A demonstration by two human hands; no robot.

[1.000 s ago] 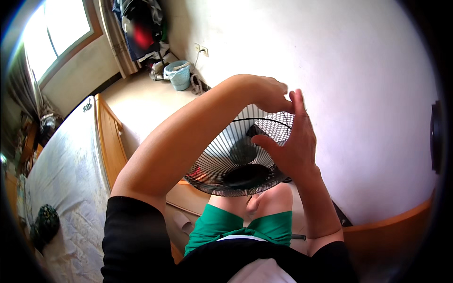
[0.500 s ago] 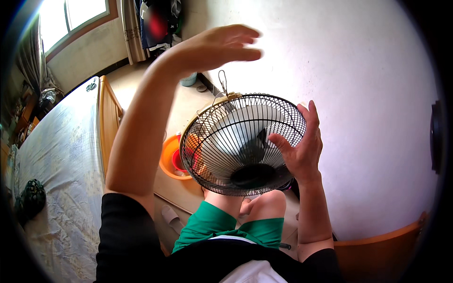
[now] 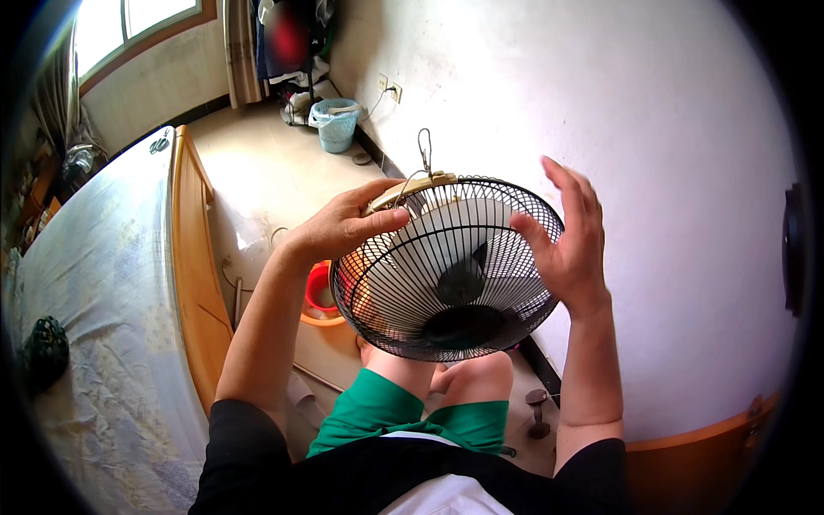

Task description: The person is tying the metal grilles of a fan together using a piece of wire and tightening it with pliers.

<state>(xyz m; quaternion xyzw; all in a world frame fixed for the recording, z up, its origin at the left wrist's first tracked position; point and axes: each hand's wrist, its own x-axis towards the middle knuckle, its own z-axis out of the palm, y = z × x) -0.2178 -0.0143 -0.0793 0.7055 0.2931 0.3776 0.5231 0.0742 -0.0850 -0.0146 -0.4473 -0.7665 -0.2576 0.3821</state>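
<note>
In front of my knees is an electric fan with a round black wire guard (image 3: 463, 330) and pale blades (image 3: 446, 232) behind the wires. At the guard's upper left edge, my left hand (image 3: 348, 225) closes around the rim, thumb in front and fingers at the back. A beige strip (image 3: 429, 182) runs along that part of the rim, and a thin metal wire loop (image 3: 425, 146) sticks up from it. My right hand (image 3: 571, 245) is open at the right side, fingers apart, its thumb over the edge of the guard. The fan's base is hidden.
A bed (image 3: 112, 300) with a wooden end board (image 3: 193, 257) stands on the left. Red and orange basins (image 3: 322, 319) sit on the floor behind the fan. A blue bin (image 3: 336, 129) is farther back. A dumbbell (image 3: 538, 414) lies by the right wall; a curved wooden piece (image 3: 704, 455) is near right.
My left hand has come down from above the fan onto its rim. My right hand has shifted slightly right, its fingers off the edge. The view has tilted, showing more of the floor.
</note>
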